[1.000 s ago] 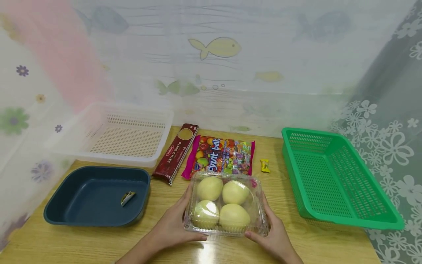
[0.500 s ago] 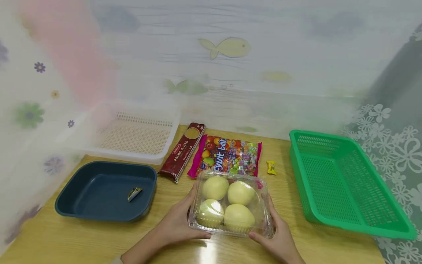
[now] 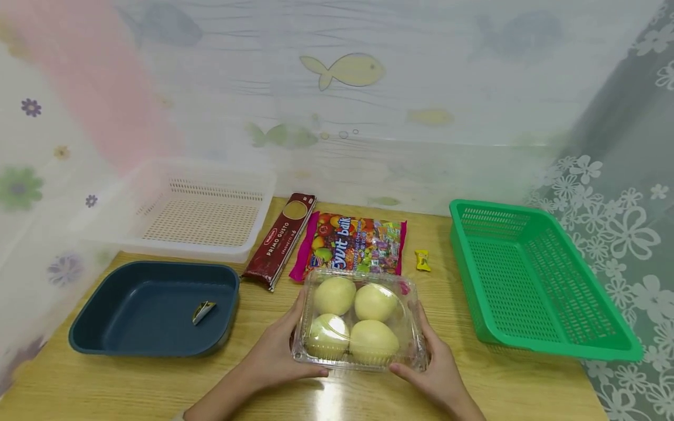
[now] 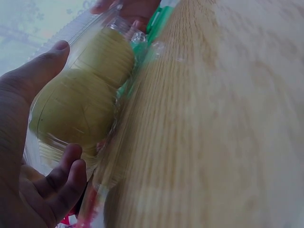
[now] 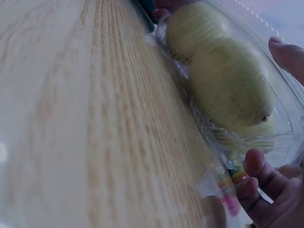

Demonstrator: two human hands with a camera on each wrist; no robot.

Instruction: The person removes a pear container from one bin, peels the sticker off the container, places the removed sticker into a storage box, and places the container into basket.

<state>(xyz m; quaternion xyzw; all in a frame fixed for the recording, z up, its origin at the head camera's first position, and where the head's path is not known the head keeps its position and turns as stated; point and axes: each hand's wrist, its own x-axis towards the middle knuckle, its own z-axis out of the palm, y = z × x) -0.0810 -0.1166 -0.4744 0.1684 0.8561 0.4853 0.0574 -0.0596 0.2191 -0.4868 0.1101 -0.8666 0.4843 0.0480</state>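
A clear plastic clamshell box (image 3: pixel 408 327) with several pale yellow-green round fruits (image 3: pixel 374 341) inside is held at the front middle of the table, between both hands. My left hand (image 3: pixel 276 354) grips its left side, thumb along the front edge. On the opposite side, my right hand (image 3: pixel 439 368) grips the box with its thumb at the front corner. The left wrist view shows the fruits (image 4: pixel 73 107) through the clear wall, thumb above and fingertips below. In the right wrist view, the box is tilted close over the wooden table (image 5: pixel 95 118), and one fruit (image 5: pixel 230 83) shows a dark stem spot.
Behind the box lie a fruit candy bag (image 3: pixel 350 242) and a spaghetti pack (image 3: pixel 281 240). A yellow wrapped sweet (image 3: pixel 422 260) is right of them. A dark blue basin (image 3: pixel 147 316) holds a small wrapper (image 3: pixel 203 312). White (image 3: pixel 247 251) and green (image 3: pixel 481 333) baskets stand left and right.
The head view has swung slightly right and back, shifting everything in it. Both hands keep hold of the fruit box in much the same place on the table.
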